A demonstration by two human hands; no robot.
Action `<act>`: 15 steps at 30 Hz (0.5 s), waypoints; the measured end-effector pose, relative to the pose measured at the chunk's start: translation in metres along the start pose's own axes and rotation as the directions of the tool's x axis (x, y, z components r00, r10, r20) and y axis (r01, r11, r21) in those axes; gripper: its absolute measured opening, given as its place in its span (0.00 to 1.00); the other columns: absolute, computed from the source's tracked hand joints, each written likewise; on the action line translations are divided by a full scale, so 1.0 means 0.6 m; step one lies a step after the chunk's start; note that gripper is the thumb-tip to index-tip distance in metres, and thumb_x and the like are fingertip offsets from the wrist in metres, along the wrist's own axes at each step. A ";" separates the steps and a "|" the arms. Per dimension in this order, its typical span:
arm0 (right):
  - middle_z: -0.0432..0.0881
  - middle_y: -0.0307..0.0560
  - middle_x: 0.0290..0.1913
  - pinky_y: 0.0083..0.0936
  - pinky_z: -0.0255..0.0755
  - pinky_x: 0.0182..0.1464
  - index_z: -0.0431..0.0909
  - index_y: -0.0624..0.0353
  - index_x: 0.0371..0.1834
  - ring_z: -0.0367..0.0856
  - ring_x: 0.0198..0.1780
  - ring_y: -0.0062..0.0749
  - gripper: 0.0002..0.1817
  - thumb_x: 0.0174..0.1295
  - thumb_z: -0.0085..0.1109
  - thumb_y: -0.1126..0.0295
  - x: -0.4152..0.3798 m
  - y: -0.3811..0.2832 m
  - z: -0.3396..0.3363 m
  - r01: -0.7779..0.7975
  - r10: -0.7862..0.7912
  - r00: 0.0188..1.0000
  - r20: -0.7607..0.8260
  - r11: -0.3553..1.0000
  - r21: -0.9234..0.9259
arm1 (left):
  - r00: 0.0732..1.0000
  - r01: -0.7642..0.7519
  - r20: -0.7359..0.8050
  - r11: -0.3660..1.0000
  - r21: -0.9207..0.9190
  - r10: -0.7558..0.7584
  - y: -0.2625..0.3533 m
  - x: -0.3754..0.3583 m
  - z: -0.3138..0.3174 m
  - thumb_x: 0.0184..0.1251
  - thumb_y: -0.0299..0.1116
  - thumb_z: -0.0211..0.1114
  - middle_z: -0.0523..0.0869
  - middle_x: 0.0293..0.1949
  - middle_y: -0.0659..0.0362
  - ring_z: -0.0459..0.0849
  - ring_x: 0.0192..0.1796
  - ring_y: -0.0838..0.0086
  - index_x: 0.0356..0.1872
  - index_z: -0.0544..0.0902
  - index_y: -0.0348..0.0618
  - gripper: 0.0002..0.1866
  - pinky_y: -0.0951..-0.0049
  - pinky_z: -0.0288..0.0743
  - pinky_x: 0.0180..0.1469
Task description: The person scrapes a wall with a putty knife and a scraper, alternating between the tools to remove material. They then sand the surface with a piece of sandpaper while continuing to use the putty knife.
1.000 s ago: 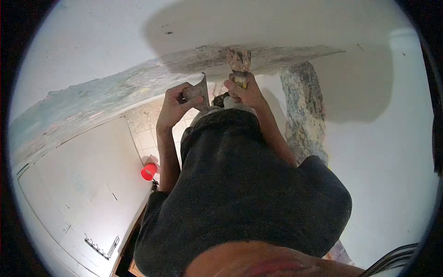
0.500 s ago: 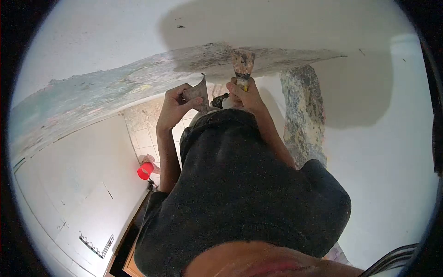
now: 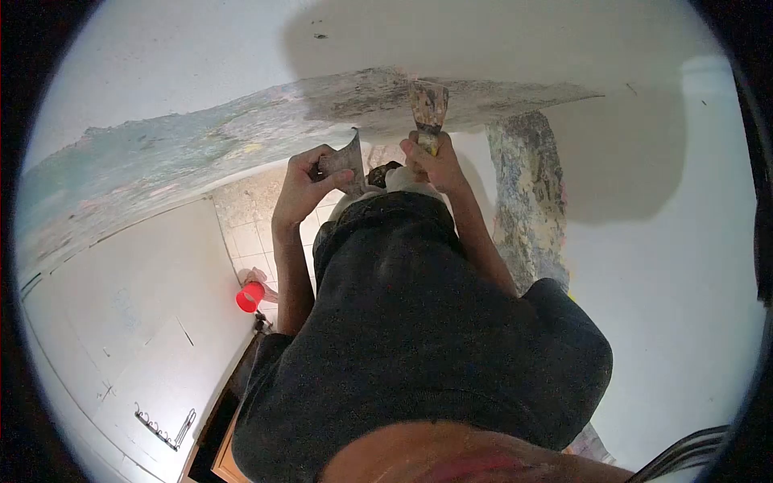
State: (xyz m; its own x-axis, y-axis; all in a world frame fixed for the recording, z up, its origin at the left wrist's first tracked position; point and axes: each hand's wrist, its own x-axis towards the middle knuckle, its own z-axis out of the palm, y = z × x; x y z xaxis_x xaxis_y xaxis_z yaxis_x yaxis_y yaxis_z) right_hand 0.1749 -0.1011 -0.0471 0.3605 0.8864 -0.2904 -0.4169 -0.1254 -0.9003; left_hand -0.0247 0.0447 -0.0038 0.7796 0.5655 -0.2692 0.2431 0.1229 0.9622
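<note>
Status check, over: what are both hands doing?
Left hand: gripping curved grey plate. Right hand: gripping scraper. Blade by rough wall patch, contact unclear. No visible obstruction.

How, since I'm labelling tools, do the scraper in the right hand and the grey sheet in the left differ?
The scraper is blotched brown and pinkish; the grey sheet is plainer. The scraper widens toward its far end, while the grey sheet bends in a curve. The right hand holds the scraper by its handle; the left hand grips the grey sheet directly. Both look soiled.
</note>
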 end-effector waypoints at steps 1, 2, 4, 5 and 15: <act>0.63 0.29 0.16 0.19 0.48 0.15 0.69 0.52 0.25 0.56 0.15 0.13 0.14 0.68 0.60 0.65 -0.006 -0.007 0.001 -0.020 0.020 1.000 -0.015 0.999 -0.028 | 1.000 0.003 0.005 1.000 0.013 -0.003 0.003 -0.004 0.002 0.59 0.26 0.73 0.84 0.28 0.64 0.82 0.32 0.83 0.36 0.82 0.34 0.09 0.80 0.78 0.36; 0.62 0.29 0.16 0.20 0.48 0.16 0.68 0.51 0.25 0.56 0.15 0.13 0.14 0.69 0.60 0.65 -0.011 -0.017 0.002 -0.037 0.035 0.999 -0.027 0.998 -0.057 | 1.000 0.015 0.013 1.000 0.012 -0.015 0.006 -0.004 0.003 0.59 0.26 0.73 0.84 0.28 0.63 0.82 0.32 0.83 0.36 0.82 0.34 0.09 0.80 0.78 0.36; 0.62 0.28 0.16 0.20 0.48 0.16 0.68 0.51 0.25 0.55 0.15 0.12 0.15 0.69 0.59 0.65 -0.011 -0.026 0.002 -0.049 0.049 0.999 -0.015 0.998 -0.044 | 0.999 0.043 0.023 0.999 0.008 -0.044 0.009 -0.006 0.002 0.59 0.26 0.73 0.84 0.28 0.63 0.82 0.33 0.83 0.36 0.82 0.34 0.09 0.79 0.78 0.37; 0.62 0.28 0.16 0.20 0.48 0.16 0.68 0.51 0.24 0.55 0.15 0.12 0.15 0.69 0.59 0.65 -0.014 -0.022 0.000 -0.051 0.051 0.999 -0.001 0.999 0.000 | 0.999 0.034 0.020 0.999 0.014 -0.034 0.004 -0.010 0.001 0.59 0.26 0.73 0.84 0.28 0.63 0.82 0.33 0.82 0.36 0.82 0.34 0.09 0.79 0.78 0.37; 0.69 0.32 0.17 0.24 0.60 0.17 0.72 0.55 0.26 0.65 0.16 0.16 0.15 0.66 0.64 0.60 -0.005 -0.015 -0.034 -0.059 0.060 0.998 0.006 0.988 -0.143 | 0.999 0.020 0.048 1.000 -0.007 -0.019 -0.006 -0.004 0.007 0.59 0.26 0.74 0.85 0.28 0.61 0.83 0.33 0.82 0.37 0.82 0.34 0.10 0.79 0.79 0.37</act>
State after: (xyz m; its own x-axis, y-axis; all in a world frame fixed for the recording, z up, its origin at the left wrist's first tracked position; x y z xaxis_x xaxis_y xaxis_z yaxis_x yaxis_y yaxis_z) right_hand 0.1947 -0.1119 -0.0446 0.3296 0.8800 -0.3419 -0.3134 -0.2396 -0.9189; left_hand -0.0248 0.0393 -0.0066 0.8013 0.5237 -0.2893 0.2541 0.1399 0.9570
